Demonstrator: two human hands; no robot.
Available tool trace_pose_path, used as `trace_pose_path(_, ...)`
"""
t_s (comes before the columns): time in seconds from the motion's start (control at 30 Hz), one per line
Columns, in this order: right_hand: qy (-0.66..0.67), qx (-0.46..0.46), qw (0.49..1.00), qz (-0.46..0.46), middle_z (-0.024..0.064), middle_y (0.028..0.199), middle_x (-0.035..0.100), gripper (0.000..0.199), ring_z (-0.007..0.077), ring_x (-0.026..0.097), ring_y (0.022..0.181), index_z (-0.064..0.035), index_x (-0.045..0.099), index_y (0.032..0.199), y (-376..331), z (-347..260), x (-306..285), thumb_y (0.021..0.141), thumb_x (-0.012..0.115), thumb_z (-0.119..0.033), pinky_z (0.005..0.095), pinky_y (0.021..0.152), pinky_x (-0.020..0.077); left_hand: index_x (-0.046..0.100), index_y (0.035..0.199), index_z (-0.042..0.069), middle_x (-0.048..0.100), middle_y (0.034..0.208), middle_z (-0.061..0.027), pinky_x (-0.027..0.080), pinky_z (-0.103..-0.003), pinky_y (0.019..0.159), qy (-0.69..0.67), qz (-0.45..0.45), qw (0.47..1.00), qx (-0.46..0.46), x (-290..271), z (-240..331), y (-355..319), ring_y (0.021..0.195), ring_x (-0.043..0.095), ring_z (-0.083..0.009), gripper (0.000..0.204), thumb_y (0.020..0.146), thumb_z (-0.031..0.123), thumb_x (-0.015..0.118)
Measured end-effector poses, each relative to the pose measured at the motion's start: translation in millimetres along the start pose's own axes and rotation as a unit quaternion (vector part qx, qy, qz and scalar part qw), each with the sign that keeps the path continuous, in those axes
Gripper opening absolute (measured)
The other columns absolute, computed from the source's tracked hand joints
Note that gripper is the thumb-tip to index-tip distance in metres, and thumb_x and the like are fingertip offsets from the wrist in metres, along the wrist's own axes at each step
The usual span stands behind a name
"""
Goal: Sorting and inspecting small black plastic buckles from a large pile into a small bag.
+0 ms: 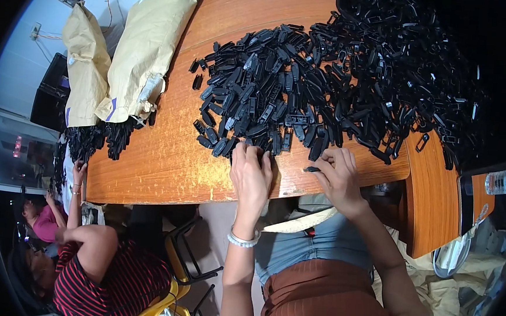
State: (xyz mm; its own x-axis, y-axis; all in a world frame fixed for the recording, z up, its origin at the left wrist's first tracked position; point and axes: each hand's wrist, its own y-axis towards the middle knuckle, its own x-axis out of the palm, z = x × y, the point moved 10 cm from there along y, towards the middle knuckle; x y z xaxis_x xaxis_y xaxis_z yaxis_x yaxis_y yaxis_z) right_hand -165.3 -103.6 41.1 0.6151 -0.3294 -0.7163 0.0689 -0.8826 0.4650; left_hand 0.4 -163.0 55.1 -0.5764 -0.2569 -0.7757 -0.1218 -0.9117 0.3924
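Note:
A big heap of small, long black plastic pieces point(264, 82) covers the middle of the wooden table. At the heap's near edge my left hand point(252, 172), with a pale bead bracelet on its wrist, reaches down with bent fingers. Its fingertips are among the pieces, and what they close on is hidden. To the right, my right hand point(340, 176) pinches a small black plastic piece point(311, 170) between thumb and fingers, just above the bare wood near the front edge. Several pieces in the heap lie close beyond both hands.
Black frame-like plastic parts point(400, 68) spread over the table's right side. Two brown paper sacks point(149, 51) lie at the left, with black pieces at their mouths. A person in a striped shirt point(112, 277) sits at lower left, one arm reaching to the table point(146, 177).

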Motion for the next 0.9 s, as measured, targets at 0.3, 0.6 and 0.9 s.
trace_pose_path(0.3, 0.268, 0.13, 0.951, 0.084, 0.0086, 0.093, 0.056, 0.031, 0.0139, 0.054, 0.082, -0.0028, 0.051, 0.112, -25.7, 32.0, -13.9, 0.083, 0.06, -0.002, 0.0252, 0.071, 0.0428, 0.046, 0.094, -0.002, 0.051, 0.076, -0.0093, 0.041, -0.027, 0.056, -0.233, 0.025, 0.963, -0.134, -7.2, -14.7, -17.4, 0.062, 0.049, -0.0138, 0.012, 0.088, 0.004, 0.055)
trace_pose_path(0.6, 0.529, 0.281, 0.8, -0.025, 0.0074, 0.098, 0.057, 0.036, 0.01, 0.055, 0.086, 0.0005, 0.051, 0.121, -26.6, 2.7, -5.7, 0.086, 0.05, 0.0, 0.0212, 0.077, 0.0435, 0.06, 0.108, 0.0, 0.053, 0.085, -0.0013, 0.04, -0.02, 0.063, -0.469, -0.225, 0.841, -0.153, 36.0, 31.3, -56.4, 0.07, 0.047, -0.0062, 0.029, 0.079, -0.003, 0.063)
trace_pose_path(0.9, 0.253, 0.03, 0.964, -0.08, 0.015, 0.09, 0.057, 0.034, 0.0284, 0.058, 0.079, 0.0029, 0.054, 0.11, -10.5, -32.6, -21.1, 0.076, 0.058, 0.004, 0.0334, 0.069, 0.0464, 0.064, 0.097, -0.004, 0.059, 0.082, -0.0107, 0.044, -0.025, 0.065, -0.361, -0.152, 0.92, 0.001, -2.8, 54.0, -43.7, 0.071, 0.057, -0.0186, 0.019, 0.078, -0.002, 0.063)
